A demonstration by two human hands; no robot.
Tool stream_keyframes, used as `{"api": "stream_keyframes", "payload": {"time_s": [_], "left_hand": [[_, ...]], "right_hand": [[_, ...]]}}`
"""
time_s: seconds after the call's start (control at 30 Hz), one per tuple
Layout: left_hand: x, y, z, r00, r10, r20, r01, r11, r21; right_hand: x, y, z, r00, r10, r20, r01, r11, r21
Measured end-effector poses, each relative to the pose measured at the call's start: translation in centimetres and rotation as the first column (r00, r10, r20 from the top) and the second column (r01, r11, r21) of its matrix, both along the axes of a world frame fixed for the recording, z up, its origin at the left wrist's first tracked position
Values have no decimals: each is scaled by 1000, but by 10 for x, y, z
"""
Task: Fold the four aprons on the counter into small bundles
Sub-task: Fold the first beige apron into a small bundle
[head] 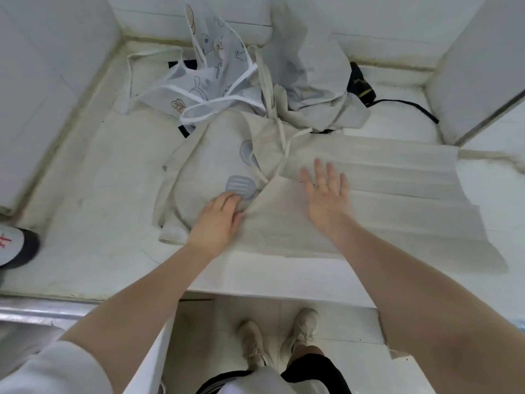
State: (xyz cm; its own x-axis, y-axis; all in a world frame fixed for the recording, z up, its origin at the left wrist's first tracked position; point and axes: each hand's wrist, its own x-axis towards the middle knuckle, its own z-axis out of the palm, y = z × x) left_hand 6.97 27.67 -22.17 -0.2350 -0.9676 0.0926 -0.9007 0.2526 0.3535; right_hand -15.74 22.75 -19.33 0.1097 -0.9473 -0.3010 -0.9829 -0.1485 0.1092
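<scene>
From my head camera I look down on a white counter (85,223) set in a tiled corner. A beige apron (369,223) lies spread across the near right part of the counter, its right half in flat lengthwise pleats and its near edge hanging just over the counter's front edge. My left hand (218,220) lies on the apron's left part, fingers curled and pinching a fold of the cloth just below a grey-blue printed patch (240,187). My right hand (326,189) is flat on the apron with fingers straight and spread wide, palm down, holding nothing. The apron's ties (284,140) cross in a loose tangle just beyond my hands.

Farther back, against the far wall, the other aprons sit in a heap: a translucent white-edged apron (204,78) with small printed drawings on the left, a pale grey apron (306,78) crumpled to its right, and a dark apron (360,83) showing behind, its black strap (412,106) trailing right over the counter.

At the far left edge a round dark-rimmed object (17,245) with red marks rests on the counter. Near left, the metal rim of a sink (37,308) shows. Below the counter I see my pale shoes (301,328) on the floor.
</scene>
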Motion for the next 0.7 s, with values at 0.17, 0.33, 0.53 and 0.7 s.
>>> {"api": "stream_keyframes", "payload": {"time_s": [0.17,0.33,0.53,0.7], "left_hand": [[35,-13,31,809,555,-194,-568,823,-10],[71,-25,31,689,720,78,-688,616,383],[73,-40,45,475,731,-490,-598,676,430],[90,-61,104,354,750,-558,-498,657,566]], "right_hand": [[49,7,-8,925,233,299,-268,960,81],[57,-8,-10,958,41,282,-65,995,75],[73,-21,5,996,-14,89,0,987,158],[70,-24,2,996,-49,79,31,977,210]]}}
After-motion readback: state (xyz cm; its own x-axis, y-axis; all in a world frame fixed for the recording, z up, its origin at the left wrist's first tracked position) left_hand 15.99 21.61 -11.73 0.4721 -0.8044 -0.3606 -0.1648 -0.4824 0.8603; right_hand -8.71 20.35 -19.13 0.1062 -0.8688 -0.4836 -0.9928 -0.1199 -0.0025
